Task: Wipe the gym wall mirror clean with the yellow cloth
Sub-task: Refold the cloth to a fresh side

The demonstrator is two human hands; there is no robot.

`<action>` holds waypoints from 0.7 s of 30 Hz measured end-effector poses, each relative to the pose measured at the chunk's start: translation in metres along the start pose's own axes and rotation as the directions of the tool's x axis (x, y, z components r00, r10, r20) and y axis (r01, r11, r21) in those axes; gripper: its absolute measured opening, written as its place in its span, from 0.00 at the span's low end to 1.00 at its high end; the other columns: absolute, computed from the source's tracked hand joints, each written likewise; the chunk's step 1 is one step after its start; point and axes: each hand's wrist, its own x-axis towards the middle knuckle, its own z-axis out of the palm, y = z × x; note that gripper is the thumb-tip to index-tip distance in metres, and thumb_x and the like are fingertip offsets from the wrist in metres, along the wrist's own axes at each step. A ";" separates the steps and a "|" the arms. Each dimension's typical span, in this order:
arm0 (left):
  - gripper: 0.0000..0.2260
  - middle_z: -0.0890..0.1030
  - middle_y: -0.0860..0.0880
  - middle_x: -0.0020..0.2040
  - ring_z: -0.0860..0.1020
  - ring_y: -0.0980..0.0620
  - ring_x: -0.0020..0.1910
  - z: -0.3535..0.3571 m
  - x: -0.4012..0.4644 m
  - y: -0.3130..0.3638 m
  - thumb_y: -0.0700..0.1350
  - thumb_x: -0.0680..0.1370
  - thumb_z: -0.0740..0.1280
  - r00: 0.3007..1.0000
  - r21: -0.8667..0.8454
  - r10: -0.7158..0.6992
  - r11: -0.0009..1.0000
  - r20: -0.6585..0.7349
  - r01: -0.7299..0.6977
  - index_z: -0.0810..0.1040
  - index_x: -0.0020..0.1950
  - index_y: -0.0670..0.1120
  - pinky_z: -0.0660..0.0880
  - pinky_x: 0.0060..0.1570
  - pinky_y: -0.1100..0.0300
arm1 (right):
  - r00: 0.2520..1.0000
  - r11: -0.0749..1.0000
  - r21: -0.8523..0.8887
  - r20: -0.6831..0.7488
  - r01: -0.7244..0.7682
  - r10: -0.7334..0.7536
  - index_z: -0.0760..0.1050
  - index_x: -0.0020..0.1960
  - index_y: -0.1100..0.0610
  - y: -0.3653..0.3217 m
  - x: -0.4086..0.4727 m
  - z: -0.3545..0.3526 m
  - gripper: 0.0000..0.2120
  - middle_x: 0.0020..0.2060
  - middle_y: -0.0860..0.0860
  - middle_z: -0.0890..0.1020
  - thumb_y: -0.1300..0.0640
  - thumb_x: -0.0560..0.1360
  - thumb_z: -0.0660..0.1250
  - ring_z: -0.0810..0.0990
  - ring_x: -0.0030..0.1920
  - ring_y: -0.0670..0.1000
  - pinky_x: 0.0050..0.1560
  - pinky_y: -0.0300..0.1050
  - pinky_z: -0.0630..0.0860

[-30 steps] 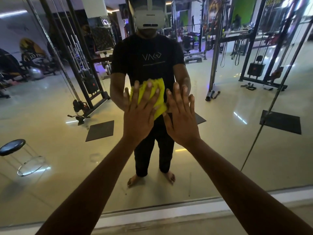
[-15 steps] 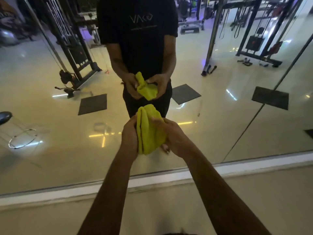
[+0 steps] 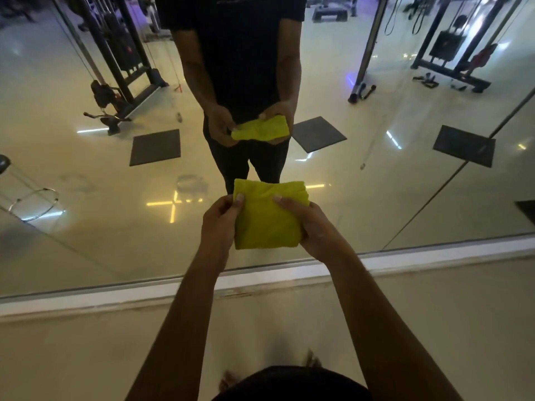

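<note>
My left hand [image 3: 220,219] grips the left edge of the yellow cloth [image 3: 267,217], thumb laid on top near the upper corner and the other fingers curled out of sight underneath. My right hand [image 3: 314,227] grips the right side the same way, thumb pressed across the top face and the rest wrapped below. Between them the cloth is folded into a thick, roughly square pad, held flat in the air in front of me and clear of the glass. Below my forearms lies pale floor [image 3: 86,357], and at the bottom edge I can make out my dark clothing and blurred toes. Past the cloth a white ledge [image 3: 434,256] runs along the foot of the mirror [image 3: 86,227], which fills the upper part of the view. In the glass my reflection [image 3: 237,53] stands in dark clothes, holding the reflected cloth at waist height with both hands. Faint smudges show on the glass left of my legs. Further back the mirror shows a shiny floor with dark square mats [image 3: 155,146], a cable machine [image 3: 121,62] on the left, a stool [image 3: 31,198] at the far left edge, and more black frames [image 3: 451,53] on the right.
</note>
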 end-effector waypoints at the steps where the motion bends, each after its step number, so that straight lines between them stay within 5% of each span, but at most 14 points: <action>1: 0.08 0.83 0.53 0.58 0.80 0.47 0.60 -0.003 -0.001 -0.001 0.58 0.86 0.67 1.000 0.025 0.022 0.999 0.006 -0.022 0.83 0.57 0.56 0.80 0.62 0.43 | 1.000 1.000 0.020 0.020 -0.012 0.012 0.74 0.76 0.52 0.000 -0.002 0.002 0.30 0.67 0.56 0.85 0.45 0.77 0.77 0.86 0.66 0.62 0.67 0.67 0.84; 9: 0.03 0.81 0.60 0.55 0.78 0.57 0.54 -0.021 -0.001 -0.012 0.56 0.86 0.66 0.997 0.040 0.064 0.997 -0.031 -0.063 0.80 0.55 0.61 0.76 0.48 0.58 | 0.999 0.999 -0.025 0.036 0.037 -0.037 0.74 0.76 0.55 0.012 -0.011 0.015 0.22 0.66 0.55 0.86 0.57 0.84 0.73 0.87 0.65 0.58 0.62 0.55 0.86; 21: 0.06 0.85 0.60 0.56 0.82 0.58 0.55 -0.063 0.003 -0.008 0.54 0.87 0.66 0.964 0.151 0.231 0.956 0.133 -0.250 0.82 0.61 0.59 0.78 0.49 0.63 | 0.988 0.995 -0.029 0.123 -0.094 0.097 0.74 0.72 0.50 0.000 -0.031 0.050 0.25 0.62 0.55 0.85 0.46 0.78 0.74 0.86 0.62 0.60 0.60 0.58 0.86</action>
